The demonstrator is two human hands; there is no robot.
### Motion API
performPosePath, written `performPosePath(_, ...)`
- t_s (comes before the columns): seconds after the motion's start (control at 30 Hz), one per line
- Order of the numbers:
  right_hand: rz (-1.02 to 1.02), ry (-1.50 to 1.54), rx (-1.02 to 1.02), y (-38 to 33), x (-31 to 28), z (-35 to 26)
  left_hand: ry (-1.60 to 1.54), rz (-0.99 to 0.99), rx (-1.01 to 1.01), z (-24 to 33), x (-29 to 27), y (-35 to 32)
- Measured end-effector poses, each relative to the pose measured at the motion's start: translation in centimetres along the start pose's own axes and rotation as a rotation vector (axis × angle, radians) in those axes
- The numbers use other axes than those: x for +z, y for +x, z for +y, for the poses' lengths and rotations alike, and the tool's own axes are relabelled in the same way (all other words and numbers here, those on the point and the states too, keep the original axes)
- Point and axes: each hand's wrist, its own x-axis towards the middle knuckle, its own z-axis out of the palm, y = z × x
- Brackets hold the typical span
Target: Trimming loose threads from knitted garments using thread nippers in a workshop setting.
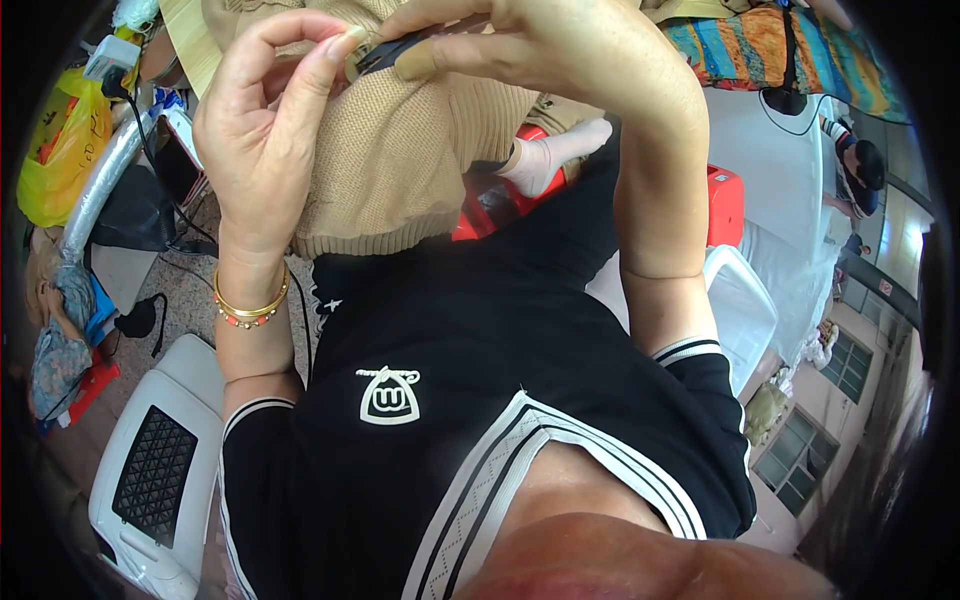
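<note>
A tan knitted garment with ribbed edges lies over my lap and reaches the top of the picture. Above its left part, my left hand pinches thumb and forefinger together; what sits between the tips is too small to make out. Closed around a small dark tool, my right hand comes over the knit from the right, its thumb tip covered in something brownish. The tool's tip is close to my left fingertips. Its exact kind is hard to tell, as my fingers cover much of it.
On the left are a yellow plastic bag, a phone, black cables and a white chair. A sock-clad foot shows beyond the knit. Rightward stand a red box, a white bin and another person farther off.
</note>
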Motion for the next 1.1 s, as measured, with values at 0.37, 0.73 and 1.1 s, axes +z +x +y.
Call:
performPosePath(0.37,0.014,0.085,0.074,-0.3,0.5,0.0,-0.008,0.049,-0.014,-0.7,-0.1,-0.3)
performPosePath(0.73,0.403,0.201,-0.192,-2.7,3.3,2.6,0.462,-0.070,0.126,2.4,0.2,-1.4)
performPosePath(1.1,0.437,0.705,0.438,2.3,4.7,9.4,0.635,-0.273,0.260,4.2,0.5,-3.6)
